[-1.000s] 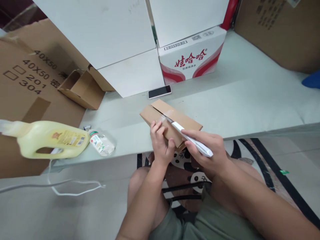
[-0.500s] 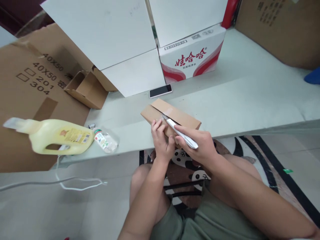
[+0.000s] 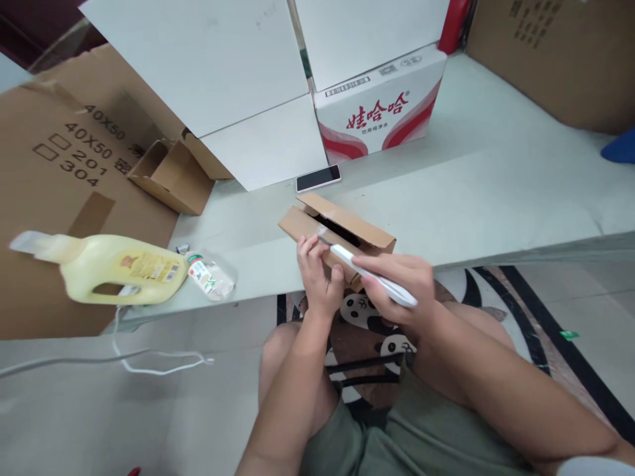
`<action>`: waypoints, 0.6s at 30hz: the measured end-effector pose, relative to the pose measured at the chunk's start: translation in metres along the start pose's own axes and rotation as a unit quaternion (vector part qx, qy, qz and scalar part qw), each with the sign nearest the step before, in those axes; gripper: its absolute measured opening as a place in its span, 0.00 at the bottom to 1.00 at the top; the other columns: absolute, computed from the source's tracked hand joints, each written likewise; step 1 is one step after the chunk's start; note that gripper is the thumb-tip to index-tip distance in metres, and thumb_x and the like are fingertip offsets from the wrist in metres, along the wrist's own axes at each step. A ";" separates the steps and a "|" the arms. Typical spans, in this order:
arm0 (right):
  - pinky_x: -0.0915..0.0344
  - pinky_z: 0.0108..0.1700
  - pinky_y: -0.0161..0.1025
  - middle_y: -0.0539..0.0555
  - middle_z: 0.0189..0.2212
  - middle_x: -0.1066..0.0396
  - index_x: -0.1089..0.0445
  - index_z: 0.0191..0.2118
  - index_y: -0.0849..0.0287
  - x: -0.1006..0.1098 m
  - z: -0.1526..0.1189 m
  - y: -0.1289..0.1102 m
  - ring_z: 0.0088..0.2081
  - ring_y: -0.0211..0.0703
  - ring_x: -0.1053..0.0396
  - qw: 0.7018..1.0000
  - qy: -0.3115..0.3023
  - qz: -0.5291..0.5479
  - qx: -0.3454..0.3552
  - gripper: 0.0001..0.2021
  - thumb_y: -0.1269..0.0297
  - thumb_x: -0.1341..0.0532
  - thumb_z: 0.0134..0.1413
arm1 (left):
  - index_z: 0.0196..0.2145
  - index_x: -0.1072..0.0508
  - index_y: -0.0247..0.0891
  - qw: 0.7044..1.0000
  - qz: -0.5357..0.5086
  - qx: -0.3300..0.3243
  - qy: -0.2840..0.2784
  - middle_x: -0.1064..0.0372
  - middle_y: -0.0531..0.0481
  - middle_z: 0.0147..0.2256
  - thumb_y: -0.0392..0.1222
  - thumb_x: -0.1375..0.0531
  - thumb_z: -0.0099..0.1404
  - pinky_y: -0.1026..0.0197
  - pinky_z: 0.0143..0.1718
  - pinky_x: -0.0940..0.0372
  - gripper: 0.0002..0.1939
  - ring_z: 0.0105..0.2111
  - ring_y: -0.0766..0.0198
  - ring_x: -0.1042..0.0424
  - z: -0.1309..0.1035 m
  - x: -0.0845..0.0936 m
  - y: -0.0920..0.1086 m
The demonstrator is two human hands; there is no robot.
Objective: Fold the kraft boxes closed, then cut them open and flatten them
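Note:
A small brown cardboard box (image 3: 297, 222) rests at the table's front edge, its top flap raised along a dark gap. My left hand (image 3: 320, 274) grips the box's near side, fingers curled over its edge. In my right hand (image 3: 401, 281) is a white utility knife (image 3: 372, 274), held slantwise with its tip by the tape at the gap. Beyond the box lies a phone (image 3: 318, 178) with a dark screen.
A yellow jug (image 3: 124, 271) and a clear bottle (image 3: 212, 277) lie at the left by a large carton (image 3: 44, 218). An open small box (image 3: 173, 178) stands behind them. White boxes (image 3: 268, 145) and a red-and-white carton (image 3: 381, 119) line the back.
The box's far flap has lifted and the slit has widened into a dark opening. My right hand and the knife have moved slightly right and toward me.

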State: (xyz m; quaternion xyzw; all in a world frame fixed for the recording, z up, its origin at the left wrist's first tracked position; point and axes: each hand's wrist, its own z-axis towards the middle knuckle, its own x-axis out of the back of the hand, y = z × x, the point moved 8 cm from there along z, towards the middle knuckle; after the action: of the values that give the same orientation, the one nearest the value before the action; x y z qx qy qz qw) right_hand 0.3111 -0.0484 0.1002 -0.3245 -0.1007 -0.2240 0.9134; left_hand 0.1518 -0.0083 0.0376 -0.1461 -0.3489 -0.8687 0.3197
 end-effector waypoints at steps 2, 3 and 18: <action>0.31 0.25 0.34 0.49 0.27 0.23 0.27 0.51 0.49 0.024 -0.003 -0.001 0.23 0.37 0.27 0.996 0.071 0.037 0.050 0.12 0.64 0.43 0.65 | 0.49 0.34 0.40 1.000 -0.003 0.008 0.000 0.36 0.37 0.55 0.59 0.52 0.73 0.37 0.66 0.48 0.21 0.65 0.46 0.42 0.000 0.002 -0.005; 0.32 0.24 0.34 0.49 0.28 0.23 0.29 0.52 0.47 0.035 -0.005 0.006 0.24 0.37 0.27 0.993 0.108 0.036 0.043 0.13 0.63 0.43 0.65 | 0.48 0.34 0.40 1.000 -0.005 0.011 -0.001 0.36 0.37 0.55 0.59 0.52 0.73 0.37 0.67 0.48 0.21 0.64 0.46 0.41 0.001 0.004 -0.008; 0.37 0.61 0.57 0.70 0.65 0.39 0.36 0.65 0.61 -0.028 -0.035 0.160 0.63 0.67 0.36 0.843 -0.337 -0.243 -0.341 0.31 0.57 0.39 0.56 | 0.42 0.31 0.43 0.929 -0.205 0.303 0.045 0.28 0.45 0.48 0.50 0.42 0.62 0.54 0.52 0.34 0.13 0.51 0.55 0.30 -0.005 0.044 -0.119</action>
State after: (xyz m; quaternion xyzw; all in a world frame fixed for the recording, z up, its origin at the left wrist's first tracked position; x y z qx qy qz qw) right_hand 0.3640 0.0489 -0.0231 -0.6365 -0.3953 -0.3353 0.5711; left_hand 0.0402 0.0342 -0.0065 0.0721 -0.6033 -0.7738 0.1791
